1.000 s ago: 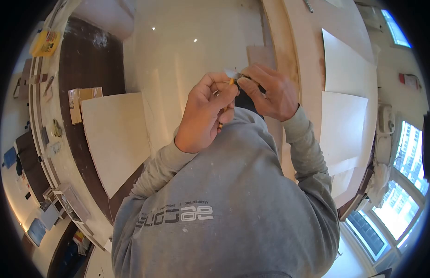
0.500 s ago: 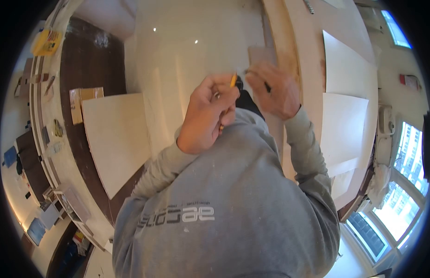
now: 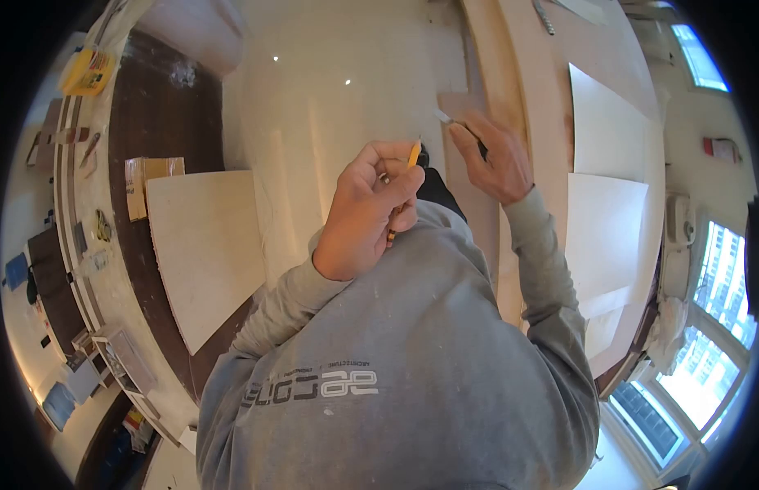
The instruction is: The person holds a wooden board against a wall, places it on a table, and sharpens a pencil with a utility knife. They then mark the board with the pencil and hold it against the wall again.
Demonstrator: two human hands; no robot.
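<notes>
My left hand (image 3: 370,208) is closed around a yellow pencil (image 3: 415,153), its sharpened tip pointing up and away from me. The pencil's lower end shows below the fingers, near my grey sweatshirt. To the right, my right hand (image 3: 500,162) grips a black-handled knife (image 3: 480,145), most of it hidden in the palm. Its pale blade (image 3: 443,117) points up and left, apart from the pencil. Both hands are in front of my chest.
A pale board (image 3: 206,245) leans on the left, beside a piece of cardboard (image 3: 134,189). White sheets (image 3: 606,229) lie on the work surface at right, with a metal strip (image 3: 544,16) farther off. A yellow container (image 3: 87,72) stands at far left.
The right hand, blurred close to the pencil tip before, is now steadier and slightly farther right, with the blade plainly visible. My left hand keeps the pencil in nearly the same place.
</notes>
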